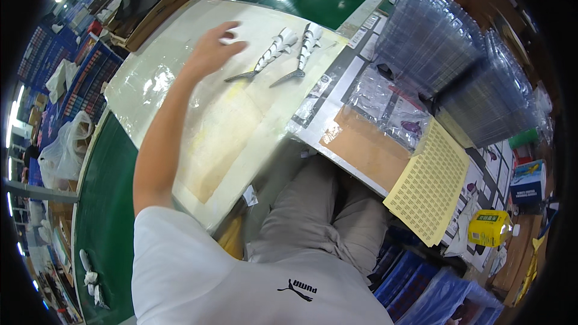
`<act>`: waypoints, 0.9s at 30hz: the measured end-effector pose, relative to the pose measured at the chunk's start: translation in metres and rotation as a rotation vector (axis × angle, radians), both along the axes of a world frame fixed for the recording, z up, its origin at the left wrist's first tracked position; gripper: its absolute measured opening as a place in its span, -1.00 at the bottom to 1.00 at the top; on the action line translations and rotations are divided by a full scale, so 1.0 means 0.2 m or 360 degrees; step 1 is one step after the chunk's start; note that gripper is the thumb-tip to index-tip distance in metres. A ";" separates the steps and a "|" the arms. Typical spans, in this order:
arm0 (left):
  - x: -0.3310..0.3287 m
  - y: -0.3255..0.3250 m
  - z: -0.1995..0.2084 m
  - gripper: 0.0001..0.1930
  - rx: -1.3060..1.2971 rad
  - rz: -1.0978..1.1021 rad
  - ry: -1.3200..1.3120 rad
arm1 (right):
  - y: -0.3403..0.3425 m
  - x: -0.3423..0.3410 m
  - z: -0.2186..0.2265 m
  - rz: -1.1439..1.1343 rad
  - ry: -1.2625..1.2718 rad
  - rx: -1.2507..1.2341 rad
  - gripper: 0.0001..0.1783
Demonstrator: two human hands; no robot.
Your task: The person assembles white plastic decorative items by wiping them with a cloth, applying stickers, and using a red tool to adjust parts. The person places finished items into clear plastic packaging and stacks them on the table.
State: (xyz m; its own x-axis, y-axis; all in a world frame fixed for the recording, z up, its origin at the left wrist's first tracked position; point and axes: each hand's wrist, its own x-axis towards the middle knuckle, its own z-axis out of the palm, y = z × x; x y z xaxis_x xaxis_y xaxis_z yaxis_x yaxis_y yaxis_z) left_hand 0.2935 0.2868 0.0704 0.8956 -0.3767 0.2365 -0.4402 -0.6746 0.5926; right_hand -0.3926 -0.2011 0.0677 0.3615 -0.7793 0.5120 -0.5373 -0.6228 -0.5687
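Note:
My left hand [218, 50] reaches over the white work board, its fingers apart and slightly curled with nothing between them. Just right of its fingertips lies a white toy fish with black stripes and a dark tail [270, 54]. Beside that rests a second striped toy fish [305, 51], roughly parallel, the two a little apart. Both tails point toward me. No part of my right hand or forearm can be made out.
Right of the white board [223, 138], tall stacks of transparent plastic trays [427, 36] stand behind a sheet of yellow labels [430, 183]. A yellow-labelled bottle [489, 227] sits farther right. Green belts [108, 204] run at left and far side; another toy-like piece [93, 280] lies lower left.

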 end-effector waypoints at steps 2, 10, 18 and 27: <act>-0.09 0.34 0.02 -0.32 0.0055 0.0350 -0.0012 | 0.01 0.17 -0.03 0.0156 0.0015 0.0000 -0.71; -1.16 1.80 -0.15 -0.42 0.0116 0.1943 -0.0269 | -0.03 0.89 -0.21 0.0839 0.0065 -0.0059 -0.70; -2.19 2.41 -0.35 -0.46 0.0356 0.3080 -0.0460 | 0.15 1.19 -0.23 0.1160 0.0063 -0.0026 -0.69; -1.50 2.12 -0.40 -0.48 0.0038 0.2116 -0.0439 | 0.27 1.22 -0.24 0.1216 0.0042 0.0031 -0.67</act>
State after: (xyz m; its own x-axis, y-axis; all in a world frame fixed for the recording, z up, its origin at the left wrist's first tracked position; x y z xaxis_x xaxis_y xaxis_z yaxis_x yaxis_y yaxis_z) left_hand -0.0074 0.7114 -0.0101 0.5073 0.7216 0.4712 0.4446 -0.6875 0.5742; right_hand -0.1494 -0.1470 0.0202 0.8157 -0.3164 0.4843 0.0254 -0.8168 -0.5763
